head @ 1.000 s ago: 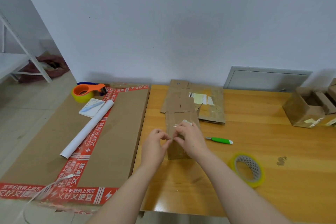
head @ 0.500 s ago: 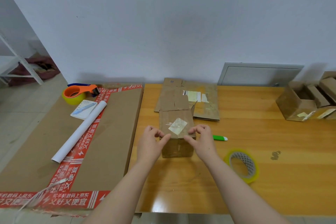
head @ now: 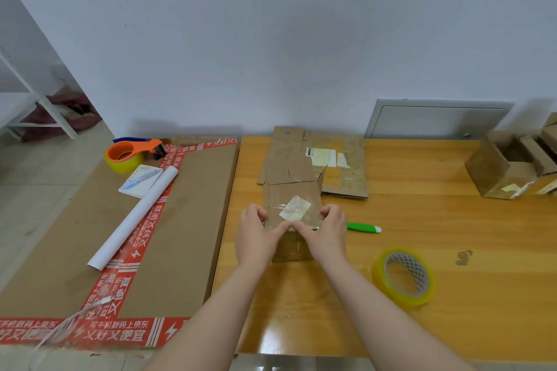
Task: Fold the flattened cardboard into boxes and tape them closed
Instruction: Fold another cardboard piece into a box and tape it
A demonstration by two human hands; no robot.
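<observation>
A small brown cardboard box (head: 289, 194) stands on the wooden table (head: 452, 220), with clear tape and a pale label patch (head: 295, 207) on its top face. My left hand (head: 256, 232) holds the box's left side and my right hand (head: 327, 233) holds its right side. Both have their fingers curled over the top edges. The two thumbs meet on the near top edge, pressing the tape down. Flattened cardboard (head: 346, 166) lies just behind the box. A roll of clear yellowish tape (head: 402, 277) lies flat to the right of my right forearm.
A green-handled cutter (head: 363, 227) lies just right of the box. On the left, a large flat carton (head: 187, 220) with red tape carries an orange tape dispenser (head: 126, 153), a notepad with a pen (head: 140, 181) and a white paper roll (head: 132, 217). Folded boxes (head: 500, 172) stand far right.
My hands, close together over the box top a second ago, have spread to its two sides. The thumbs have since slid together along the near top edge.
</observation>
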